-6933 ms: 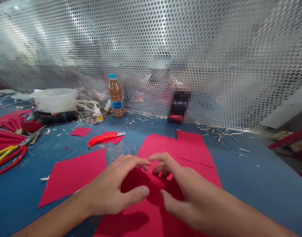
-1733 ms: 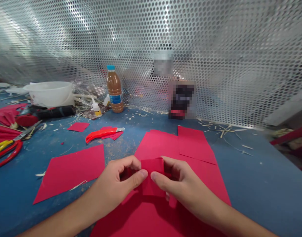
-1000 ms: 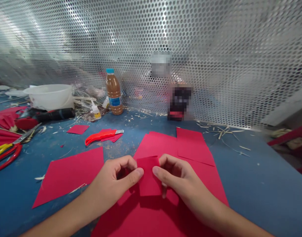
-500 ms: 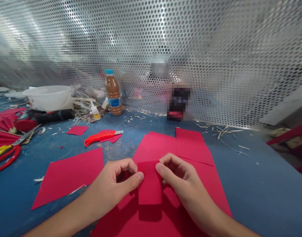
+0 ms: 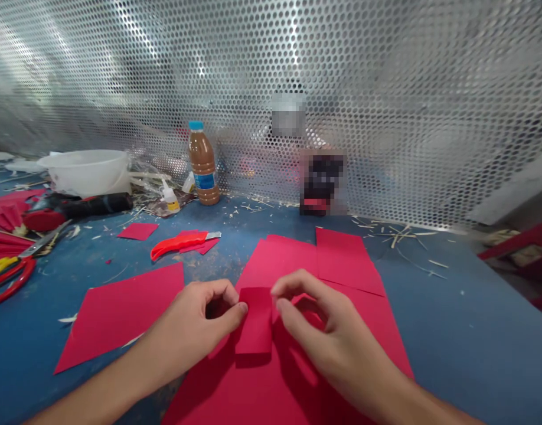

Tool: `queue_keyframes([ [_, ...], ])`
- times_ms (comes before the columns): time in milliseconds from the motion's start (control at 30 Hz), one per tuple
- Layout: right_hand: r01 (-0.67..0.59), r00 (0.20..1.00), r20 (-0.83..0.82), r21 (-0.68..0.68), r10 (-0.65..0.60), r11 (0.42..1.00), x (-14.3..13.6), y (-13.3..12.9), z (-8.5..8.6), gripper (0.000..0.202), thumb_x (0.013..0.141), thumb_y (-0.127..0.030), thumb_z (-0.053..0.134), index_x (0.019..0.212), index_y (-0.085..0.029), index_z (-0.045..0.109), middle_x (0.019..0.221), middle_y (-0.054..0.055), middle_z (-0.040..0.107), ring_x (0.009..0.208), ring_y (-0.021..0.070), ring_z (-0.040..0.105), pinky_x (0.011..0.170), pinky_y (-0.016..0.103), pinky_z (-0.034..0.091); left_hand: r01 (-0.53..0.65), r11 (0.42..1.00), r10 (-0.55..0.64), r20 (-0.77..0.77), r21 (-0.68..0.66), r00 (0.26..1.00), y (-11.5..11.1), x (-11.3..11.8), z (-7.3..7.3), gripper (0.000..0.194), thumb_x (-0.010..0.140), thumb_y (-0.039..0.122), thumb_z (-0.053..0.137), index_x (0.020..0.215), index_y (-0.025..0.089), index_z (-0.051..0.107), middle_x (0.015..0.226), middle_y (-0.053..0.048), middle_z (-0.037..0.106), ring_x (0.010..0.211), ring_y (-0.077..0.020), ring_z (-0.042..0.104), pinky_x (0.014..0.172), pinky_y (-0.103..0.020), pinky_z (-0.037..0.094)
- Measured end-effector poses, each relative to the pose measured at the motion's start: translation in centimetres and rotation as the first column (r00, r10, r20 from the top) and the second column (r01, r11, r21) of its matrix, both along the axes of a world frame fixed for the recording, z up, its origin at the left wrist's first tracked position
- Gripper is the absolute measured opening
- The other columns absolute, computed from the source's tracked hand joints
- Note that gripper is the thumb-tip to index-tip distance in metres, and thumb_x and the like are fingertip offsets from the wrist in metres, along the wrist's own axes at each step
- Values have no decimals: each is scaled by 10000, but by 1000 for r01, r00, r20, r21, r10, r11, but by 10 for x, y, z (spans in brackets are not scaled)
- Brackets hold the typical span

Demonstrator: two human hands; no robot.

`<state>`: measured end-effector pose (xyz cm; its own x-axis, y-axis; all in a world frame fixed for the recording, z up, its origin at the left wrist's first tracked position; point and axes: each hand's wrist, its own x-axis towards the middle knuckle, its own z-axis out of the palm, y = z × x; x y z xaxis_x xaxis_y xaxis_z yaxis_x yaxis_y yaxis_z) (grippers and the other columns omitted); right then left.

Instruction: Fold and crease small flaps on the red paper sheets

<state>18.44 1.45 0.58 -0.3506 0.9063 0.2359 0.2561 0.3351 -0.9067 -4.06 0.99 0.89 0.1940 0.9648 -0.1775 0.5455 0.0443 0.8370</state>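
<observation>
A small rectangle of red paper (image 5: 254,321) is pinched at its left edge between the thumb and fingers of my left hand (image 5: 209,316). It is held just above a large red sheet (image 5: 293,378) and casts a thin shadow on it. Beside its upper right corner is my right hand (image 5: 317,319), thumb and index finger a little apart with nothing visible between them. Another red piece (image 5: 348,260) lies on the far right part of the large sheet. A loose red sheet (image 5: 124,310) rests on the table to the left.
A red utility knife (image 5: 180,243) lies with its blade out on small red scraps. Scissors (image 5: 14,271), a power tool (image 5: 76,209), a white basin (image 5: 89,171), a glue bottle (image 5: 169,196) and a brown bottle (image 5: 203,165) stand leftward. A perforated metal panel (image 5: 235,71) closes the back.
The small red paper has moved left and lower, closer to the large sheet, with my left hand. My right hand has let go of its right edge, its fingers now apart.
</observation>
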Motion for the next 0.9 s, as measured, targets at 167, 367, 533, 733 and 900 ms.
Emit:
queue_keyframes([
  [167,-335,859,500,386,110,859,8,7,-6,269,973,-89,516,1133,-208,697,1118,80,738,1057,294,593,950,503,517,-7,997,25,-233,80,972,1,-1,2,283,923,428,544,735,220,580,616,39,563,598,-158,522,558,-272,333],
  [367,-441,795,602,489,74,753,13,15,-14,334,973,-70,500,1221,-183,694,1295,83,732,1119,325,579,974,525,522,53,987,20,-453,149,891,3,-1,4,253,929,388,522,740,237,597,620,29,589,612,-178,545,558,-284,290],
  [533,-448,774,625,433,97,782,14,17,-14,394,960,-51,483,1294,-161,662,1115,101,776,912,276,585,864,471,546,63,989,6,-461,134,888,5,-2,4,255,938,389,523,746,240,599,629,30,606,620,-179,560,559,-284,289],
  [733,-562,689,703,365,176,743,20,19,0,239,938,-143,576,1094,-230,735,1365,26,712,1013,274,596,901,464,528,65,989,6,-477,132,879,5,-3,4,257,945,392,524,754,239,603,627,32,608,611,-174,557,557,-287,288],
  [900,-605,627,756,320,189,729,23,23,6,277,910,-187,607,1159,-241,714,1457,25,654,1110,291,586,974,501,506,75,988,4,-504,136,864,3,-3,5,259,956,398,516,770,242,607,641,24,632,623,-185,580,561,-293,281],
])
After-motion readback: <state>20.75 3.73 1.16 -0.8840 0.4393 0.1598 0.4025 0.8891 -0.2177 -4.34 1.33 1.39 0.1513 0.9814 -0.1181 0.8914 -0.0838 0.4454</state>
